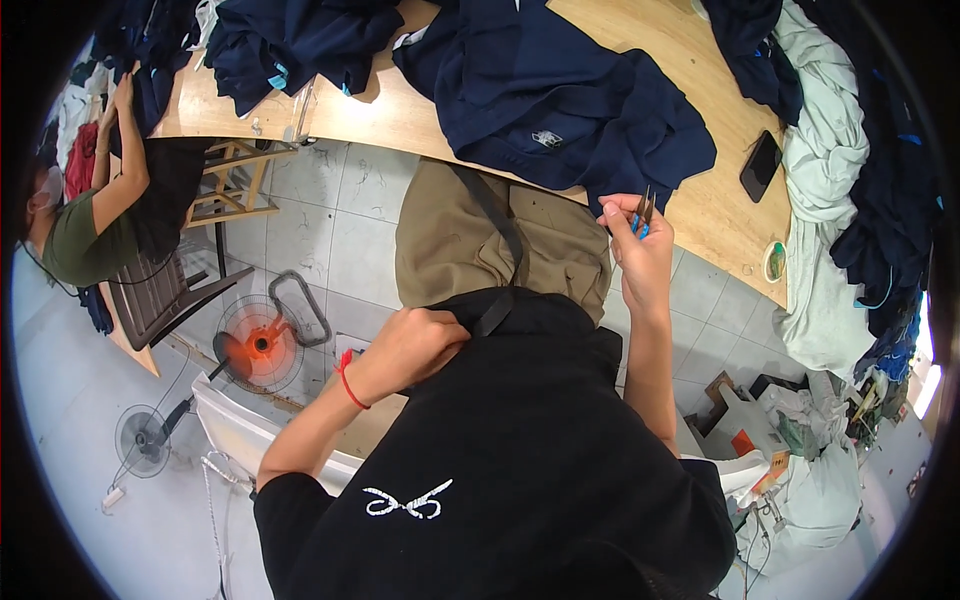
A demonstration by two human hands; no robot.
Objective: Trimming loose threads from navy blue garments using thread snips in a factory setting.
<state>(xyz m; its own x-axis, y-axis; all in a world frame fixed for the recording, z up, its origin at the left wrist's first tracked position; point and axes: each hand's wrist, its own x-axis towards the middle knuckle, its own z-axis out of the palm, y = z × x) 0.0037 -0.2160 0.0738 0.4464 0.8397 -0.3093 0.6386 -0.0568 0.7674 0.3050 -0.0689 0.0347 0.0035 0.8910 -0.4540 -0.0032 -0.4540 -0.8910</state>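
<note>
My right hand (640, 245) is closed around a pair of thread snips (643, 222) with blue handles, its blades pointing away from me. Its thumb and forefinger are near the table's front edge, beside a dark navy garment (560, 110) with a small white print. The garment lies crumpled on the wooden table. Down at my waist, my left hand (425, 345) is curled in against my black shirt (520, 400). Its fingertips are hidden, so what they hold cannot be made out. A black strap (495, 215) runs over my khaki trousers (440, 235).
A phone (760, 165) and a small round container (774, 262) sit at the table's right edge. White cloth (825, 150) and navy garments (300, 45) are heaped around. On the left are a seated person (95, 225), a chair (170, 300) and an orange-centred fan (262, 343).
</note>
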